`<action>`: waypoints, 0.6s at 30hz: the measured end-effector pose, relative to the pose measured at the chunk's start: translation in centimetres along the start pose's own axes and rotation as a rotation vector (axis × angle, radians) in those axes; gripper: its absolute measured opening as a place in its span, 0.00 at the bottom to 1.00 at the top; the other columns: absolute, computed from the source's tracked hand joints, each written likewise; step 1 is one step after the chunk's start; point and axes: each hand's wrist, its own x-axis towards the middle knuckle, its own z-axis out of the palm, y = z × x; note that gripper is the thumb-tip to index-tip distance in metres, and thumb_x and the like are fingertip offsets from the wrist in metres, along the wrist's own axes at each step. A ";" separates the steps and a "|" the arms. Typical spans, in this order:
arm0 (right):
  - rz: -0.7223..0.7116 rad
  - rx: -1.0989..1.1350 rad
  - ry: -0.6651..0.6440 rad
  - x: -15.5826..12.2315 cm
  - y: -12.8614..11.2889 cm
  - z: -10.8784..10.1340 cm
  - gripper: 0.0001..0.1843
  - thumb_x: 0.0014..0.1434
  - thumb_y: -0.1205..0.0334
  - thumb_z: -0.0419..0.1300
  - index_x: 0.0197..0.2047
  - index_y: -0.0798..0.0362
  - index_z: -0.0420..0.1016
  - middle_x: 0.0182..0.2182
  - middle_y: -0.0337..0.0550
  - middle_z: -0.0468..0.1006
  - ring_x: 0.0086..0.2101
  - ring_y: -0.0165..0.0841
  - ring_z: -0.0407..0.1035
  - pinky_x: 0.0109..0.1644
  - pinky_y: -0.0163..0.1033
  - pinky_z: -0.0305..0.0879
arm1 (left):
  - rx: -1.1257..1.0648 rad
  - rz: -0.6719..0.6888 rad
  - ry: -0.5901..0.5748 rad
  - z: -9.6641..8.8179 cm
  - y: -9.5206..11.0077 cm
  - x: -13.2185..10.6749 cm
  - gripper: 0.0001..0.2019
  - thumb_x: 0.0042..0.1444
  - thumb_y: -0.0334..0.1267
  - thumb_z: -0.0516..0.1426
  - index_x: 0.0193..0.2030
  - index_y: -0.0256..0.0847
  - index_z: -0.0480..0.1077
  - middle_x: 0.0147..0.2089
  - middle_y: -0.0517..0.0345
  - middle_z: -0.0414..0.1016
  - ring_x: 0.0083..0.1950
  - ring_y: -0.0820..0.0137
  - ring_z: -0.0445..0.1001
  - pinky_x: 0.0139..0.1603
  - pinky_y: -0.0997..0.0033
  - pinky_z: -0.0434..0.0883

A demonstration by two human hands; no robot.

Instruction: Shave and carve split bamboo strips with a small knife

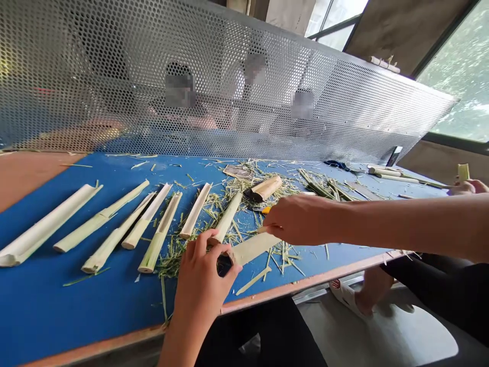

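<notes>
My left hand point(206, 267) is curled round the near end of a pale bamboo piece point(254, 248), thumb and fingers on its rim. This piece slants up to the right, close to the table's front edge. My right hand point(292, 220) is closed at its far end; a thin tan edge shows by the fingers, but what they grip is hidden. Just beyond my left hand lies another bamboo length point(229, 216). A yellow-handled tool point(266, 209), partly hidden, lies behind my right hand, near a short bamboo block point(267, 187).
Several split bamboo pieces point(164, 232) lie in a row at the left of the blue table point(114, 306). Green shavings point(282, 260) litter the middle. A perforated metal screen point(229, 112) spans the back. A co-worker's hand point(468, 187) holds bamboo at the right.
</notes>
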 end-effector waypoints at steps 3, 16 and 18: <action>-0.002 -0.042 -0.069 0.2 2.2 -0.1 0.15 0.59 0.65 0.53 0.37 0.46 0.82 0.24 0.41 0.80 0.22 0.30 0.67 0.24 0.34 0.47 | 0.014 0.016 0.018 0.3 -0.2 0.1 0.09 0.49 0.41 0.63 0.39 0.49 0.75 0.55 0.55 0.68 0.53 0.55 0.70 0.52 0.52 0.71; 0.008 -0.029 -0.176 1.3 6.3 2.0 0.15 0.59 0.62 0.54 0.41 0.41 0.82 0.20 0.41 0.77 0.18 0.27 0.62 0.22 0.34 0.46 | 0.073 0.069 0.043 1.1 -1.2 0.5 0.11 0.51 0.46 0.59 0.43 0.52 0.74 0.56 0.56 0.67 0.55 0.55 0.70 0.49 0.53 0.72; 0.003 -0.022 -0.169 1.3 6.5 2.1 0.14 0.58 0.62 0.55 0.39 0.40 0.83 0.20 0.40 0.77 0.17 0.27 0.63 0.22 0.34 0.46 | 0.071 0.070 0.047 1.1 -1.2 0.5 0.11 0.51 0.46 0.59 0.42 0.53 0.73 0.56 0.56 0.67 0.54 0.55 0.70 0.50 0.53 0.72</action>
